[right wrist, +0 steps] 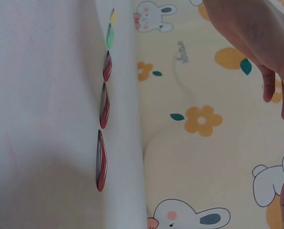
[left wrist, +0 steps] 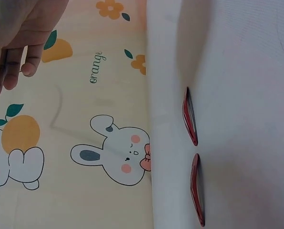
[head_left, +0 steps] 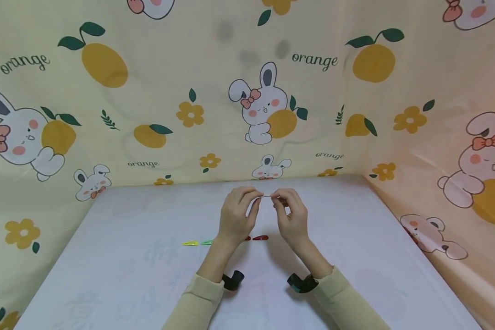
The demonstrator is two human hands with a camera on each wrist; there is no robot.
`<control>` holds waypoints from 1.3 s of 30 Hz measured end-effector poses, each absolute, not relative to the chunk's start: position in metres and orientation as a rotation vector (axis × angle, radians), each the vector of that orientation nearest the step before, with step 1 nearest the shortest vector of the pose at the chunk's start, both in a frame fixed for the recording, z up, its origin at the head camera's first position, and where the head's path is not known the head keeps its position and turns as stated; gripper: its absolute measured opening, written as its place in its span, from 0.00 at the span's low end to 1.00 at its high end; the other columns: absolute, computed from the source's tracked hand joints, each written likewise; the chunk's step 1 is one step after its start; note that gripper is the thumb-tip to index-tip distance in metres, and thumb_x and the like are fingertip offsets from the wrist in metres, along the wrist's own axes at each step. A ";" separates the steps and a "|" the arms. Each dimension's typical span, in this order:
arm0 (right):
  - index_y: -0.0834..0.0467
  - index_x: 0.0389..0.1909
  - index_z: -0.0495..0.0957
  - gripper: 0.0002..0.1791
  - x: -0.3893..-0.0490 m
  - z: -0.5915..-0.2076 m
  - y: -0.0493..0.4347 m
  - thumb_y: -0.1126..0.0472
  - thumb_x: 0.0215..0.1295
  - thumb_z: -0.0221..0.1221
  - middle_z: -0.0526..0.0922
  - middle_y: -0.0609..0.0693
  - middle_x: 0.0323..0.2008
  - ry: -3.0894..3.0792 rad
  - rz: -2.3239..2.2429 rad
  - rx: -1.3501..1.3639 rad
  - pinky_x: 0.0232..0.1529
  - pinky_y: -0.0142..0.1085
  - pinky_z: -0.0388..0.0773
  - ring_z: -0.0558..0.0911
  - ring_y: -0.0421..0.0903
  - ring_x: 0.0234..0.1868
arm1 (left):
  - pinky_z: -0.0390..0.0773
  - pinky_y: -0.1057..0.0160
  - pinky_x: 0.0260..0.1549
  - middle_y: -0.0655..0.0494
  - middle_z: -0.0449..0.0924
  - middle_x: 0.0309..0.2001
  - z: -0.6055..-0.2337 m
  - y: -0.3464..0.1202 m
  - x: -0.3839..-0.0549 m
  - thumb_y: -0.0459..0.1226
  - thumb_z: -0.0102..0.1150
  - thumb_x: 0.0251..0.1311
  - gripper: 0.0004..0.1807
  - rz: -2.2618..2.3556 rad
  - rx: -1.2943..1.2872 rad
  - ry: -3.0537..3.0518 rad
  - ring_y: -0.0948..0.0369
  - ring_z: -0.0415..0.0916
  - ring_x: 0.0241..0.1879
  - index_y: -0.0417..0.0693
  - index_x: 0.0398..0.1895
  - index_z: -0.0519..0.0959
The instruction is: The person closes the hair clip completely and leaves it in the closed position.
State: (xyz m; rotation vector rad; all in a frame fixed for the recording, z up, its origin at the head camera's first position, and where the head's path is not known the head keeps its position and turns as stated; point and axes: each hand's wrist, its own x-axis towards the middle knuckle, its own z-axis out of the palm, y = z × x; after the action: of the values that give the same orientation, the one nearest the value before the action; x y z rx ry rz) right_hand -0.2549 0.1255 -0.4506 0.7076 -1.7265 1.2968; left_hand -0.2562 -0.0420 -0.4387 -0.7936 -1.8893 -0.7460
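Observation:
In the head view both hands are raised over the far part of the table, fingertips facing each other. Between them runs a small, thin, pale item (head_left: 266, 196), too slim to identify. My left hand (head_left: 238, 215) pinches one end between thumb and fingers, and my right hand (head_left: 290, 215) pinches the other. Below lies a row of snap hair clips: a yellow clip (head_left: 190, 243), a green clip (head_left: 206, 242) and red clips (head_left: 260, 238). The left forearm partly covers the row. Three red clips (right wrist: 102, 162) show in the right wrist view; the pinched item is outside both wrist views.
A white-covered table (head_left: 128, 275) spreads under the hands. Behind it and along the sides hangs a cream curtain (head_left: 214, 59) printed with rabbits and oranges. Dark wrist cameras (head_left: 233, 280) sit at the cuffs, below the hands.

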 end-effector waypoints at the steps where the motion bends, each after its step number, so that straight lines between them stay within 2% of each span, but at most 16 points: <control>1: 0.67 0.42 0.82 0.11 -0.255 -0.451 0.125 0.82 0.63 0.61 0.82 0.64 0.39 -1.728 1.298 0.704 0.40 0.24 0.78 0.81 0.49 0.33 | 0.81 0.56 0.44 0.50 0.82 0.45 -0.439 -0.042 -0.256 0.31 0.64 0.68 0.06 -0.748 -0.794 -1.891 0.53 0.80 0.46 0.42 0.46 0.84; 10: 0.71 0.39 0.80 0.13 -0.248 -0.442 0.121 0.88 0.58 0.60 0.81 0.64 0.36 -1.738 1.258 0.713 0.38 0.23 0.76 0.80 0.52 0.30 | 0.80 0.57 0.43 0.51 0.82 0.43 -0.438 -0.043 -0.255 0.29 0.64 0.67 0.05 -0.775 -0.801 -1.878 0.53 0.80 0.44 0.42 0.43 0.84; 19: 0.72 0.38 0.79 0.10 -0.233 -0.424 0.116 0.86 0.60 0.60 0.80 0.66 0.35 -1.761 1.279 0.713 0.38 0.22 0.75 0.79 0.53 0.29 | 0.80 0.59 0.42 0.51 0.82 0.40 -0.438 -0.043 -0.256 0.28 0.64 0.68 0.03 -0.836 -0.807 -1.883 0.54 0.79 0.41 0.42 0.41 0.85; 24: 0.73 0.37 0.79 0.10 -0.231 -0.419 0.117 0.87 0.58 0.61 0.80 0.65 0.34 -1.774 1.279 0.743 0.36 0.25 0.76 0.79 0.55 0.28 | 0.80 0.60 0.42 0.51 0.83 0.39 -0.440 -0.044 -0.256 0.26 0.64 0.67 0.04 -0.904 -0.812 -1.883 0.54 0.80 0.41 0.41 0.40 0.84; 33: 0.72 0.37 0.81 0.06 -0.227 -0.416 0.120 0.82 0.62 0.63 0.81 0.65 0.32 -1.900 1.386 0.745 0.36 0.25 0.74 0.78 0.53 0.27 | 0.81 0.59 0.43 0.52 0.83 0.36 -0.437 -0.047 -0.255 0.21 0.66 0.61 0.07 -1.120 -0.806 -1.930 0.55 0.81 0.41 0.40 0.37 0.84; 39: 0.72 0.37 0.82 0.04 -0.227 -0.418 0.121 0.81 0.63 0.63 0.82 0.65 0.33 -1.944 1.439 0.720 0.34 0.25 0.73 0.78 0.52 0.27 | 0.82 0.56 0.45 0.48 0.84 0.36 -0.439 -0.051 -0.256 0.26 0.63 0.67 0.03 -1.221 -0.815 -1.978 0.54 0.82 0.42 0.40 0.38 0.83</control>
State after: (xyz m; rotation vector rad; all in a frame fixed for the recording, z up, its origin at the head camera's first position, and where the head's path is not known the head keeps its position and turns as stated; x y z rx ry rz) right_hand -0.2270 0.1208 -0.4176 0.7200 -1.9438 1.4386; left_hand -0.2559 -0.0507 -0.4391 -0.8153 -1.9778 -1.2212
